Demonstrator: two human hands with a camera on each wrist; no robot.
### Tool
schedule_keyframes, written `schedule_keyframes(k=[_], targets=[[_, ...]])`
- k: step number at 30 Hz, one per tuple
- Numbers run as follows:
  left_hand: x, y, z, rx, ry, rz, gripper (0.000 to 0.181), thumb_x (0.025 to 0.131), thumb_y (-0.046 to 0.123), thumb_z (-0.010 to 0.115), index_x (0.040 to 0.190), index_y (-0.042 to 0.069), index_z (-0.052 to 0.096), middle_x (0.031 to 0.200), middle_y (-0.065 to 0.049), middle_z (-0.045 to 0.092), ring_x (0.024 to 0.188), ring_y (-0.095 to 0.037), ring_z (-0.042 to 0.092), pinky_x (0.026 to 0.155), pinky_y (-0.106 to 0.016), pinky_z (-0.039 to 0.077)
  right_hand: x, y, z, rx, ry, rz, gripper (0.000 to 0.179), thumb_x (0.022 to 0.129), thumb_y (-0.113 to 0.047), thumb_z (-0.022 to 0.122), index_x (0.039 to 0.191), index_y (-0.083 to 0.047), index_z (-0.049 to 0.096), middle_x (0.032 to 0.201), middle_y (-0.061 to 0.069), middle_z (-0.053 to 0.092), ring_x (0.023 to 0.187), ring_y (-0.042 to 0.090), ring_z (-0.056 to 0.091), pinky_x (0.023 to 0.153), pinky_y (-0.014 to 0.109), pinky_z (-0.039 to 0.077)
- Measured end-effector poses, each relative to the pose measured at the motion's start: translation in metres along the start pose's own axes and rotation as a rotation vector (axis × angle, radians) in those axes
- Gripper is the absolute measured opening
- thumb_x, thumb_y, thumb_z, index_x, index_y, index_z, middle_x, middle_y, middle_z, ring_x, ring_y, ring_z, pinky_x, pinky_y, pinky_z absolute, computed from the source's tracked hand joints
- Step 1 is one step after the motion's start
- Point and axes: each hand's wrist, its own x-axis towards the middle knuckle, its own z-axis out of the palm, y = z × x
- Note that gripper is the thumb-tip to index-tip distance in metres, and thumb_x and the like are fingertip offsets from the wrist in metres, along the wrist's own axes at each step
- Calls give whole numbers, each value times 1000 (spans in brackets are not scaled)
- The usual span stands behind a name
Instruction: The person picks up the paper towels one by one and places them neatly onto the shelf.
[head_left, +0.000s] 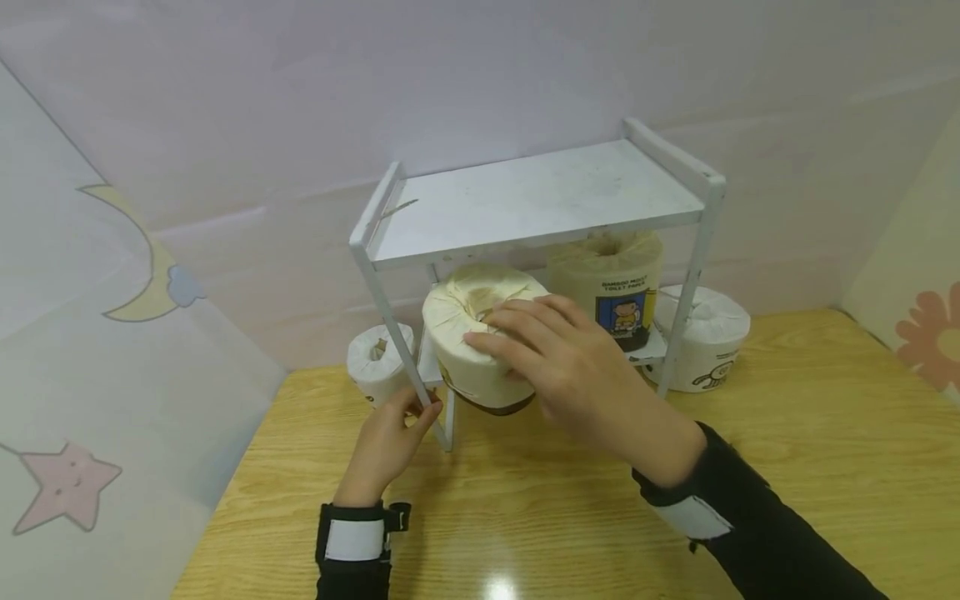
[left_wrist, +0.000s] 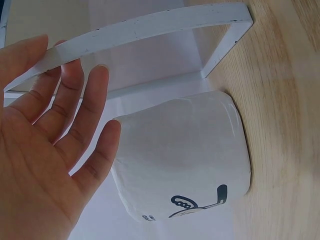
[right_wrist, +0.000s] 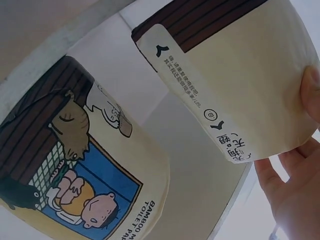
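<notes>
- At the centre of the head view's clock, a cream roll is tilted at the front of a white rack; whether it touches the lower shelf cannot be told.
- Towards four o'clock, the right hand pinches its rim, fingers curled over the top hole, thumb on its side.
- Between seven and eight, the left hand holds the rack's front leg between thumb and fingers, the outer fingers slightly spread.
- Between two and three, a printed roll stands on that shelf.
- Near nine and at three, a left white roll and a right white roll stand on the wooden table.
</notes>
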Motion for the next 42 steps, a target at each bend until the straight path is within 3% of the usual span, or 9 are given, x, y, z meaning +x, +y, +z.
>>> schedule_keyframes(k=[14, 25, 34, 42], targets=[[-1, 0, -1, -8, -9, -6, 14, 98, 29, 64, 107, 20, 68, 97, 4, 66, 97, -19, 63, 81, -47, 51, 1, 3, 11, 27, -35, 17, 51, 77, -6, 81, 125, -9, 63, 120, 11, 64, 113, 30, 59, 101, 45, 43], [0, 0, -1, -6, -13, -27, 13, 98, 31, 64, 107, 21, 68, 96, 5, 66, 98, -19, 63, 81, -47, 51, 2, 1, 13, 29, -44, 27, 49, 82, -7, 77, 129, -8, 60, 124, 11, 62, 120, 30, 56, 104, 46, 40], [0, 1, -1, -6, -9, -21, 13, 98, 30, 64, 107, 20, 68, 95, 5, 66, 97, -18, 63, 81, -46, 50, 5, -1, 11, 24, -57, 85, 52, 81, -6, 79, 130, -8, 60, 134, 13, 59, 124, 31, 54, 108, 47, 37], [0, 1, 0, -4, -9, -17, 14, 98, 29, 64, 108, 19, 68, 97, 4, 67, 97, -19, 63, 82, -46, 50, 9, -1, 13, 25, -38, 166, 55, 76, 1, 83, 127, -5, 63, 130, 15, 61, 120, 32, 56, 107, 43, 40]])
